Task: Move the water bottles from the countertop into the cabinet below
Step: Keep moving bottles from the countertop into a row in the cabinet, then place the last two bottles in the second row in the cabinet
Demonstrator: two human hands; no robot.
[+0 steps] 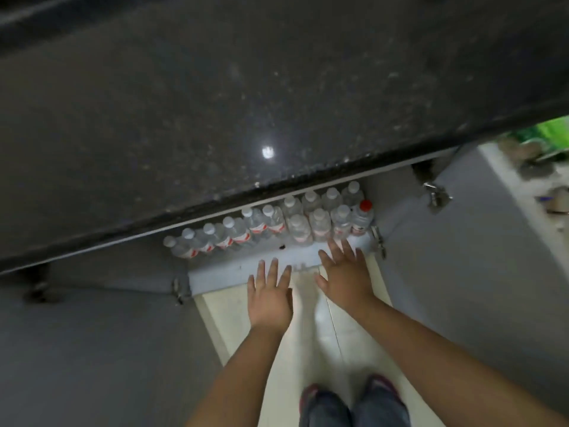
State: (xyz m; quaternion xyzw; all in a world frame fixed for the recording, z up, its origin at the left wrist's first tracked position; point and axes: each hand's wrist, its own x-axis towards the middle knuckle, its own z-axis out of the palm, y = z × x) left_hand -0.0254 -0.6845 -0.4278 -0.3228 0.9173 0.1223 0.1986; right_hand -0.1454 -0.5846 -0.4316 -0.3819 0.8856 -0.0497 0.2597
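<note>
Knees (354, 405) in blue trousers and two dark red shoes (381, 385) sit at the lower edge of the view, on a pale tiled floor (277, 349). Both forearms extend forward from there toward the open cabinet.

Left hand (271, 300): palm down, fingers spread wide, holding nothing. Its fingertips lie over the front edge of the cabinet floor (221, 272).

Right hand (345, 272): palm down, fingers spread wide, holding nothing. Its fingertips reach just beside the nearest bottles at the right end of the front row; contact cannot be confirmed.

Bottles (255, 223): clear, with white caps and red-and-white labels, standing upright on the cabinet floor. They form a row running from the left side of the cabinet floor to its right side. At the right end the bottles stand two deep. One red-capped bottle (363, 215) stands at the far right of the front row, next to the cabinet's right wall.

Surface (215, 103): dark, speckled stone, overhanging the cabinet and covering the upper half of the view. A bright light reflection (268, 151) shows near its front edge.

Grey doors stand open on both sides: left door (92, 334), right door (462, 257). Metal hinges (435, 194) are visible at the cabinet's corners.
</note>
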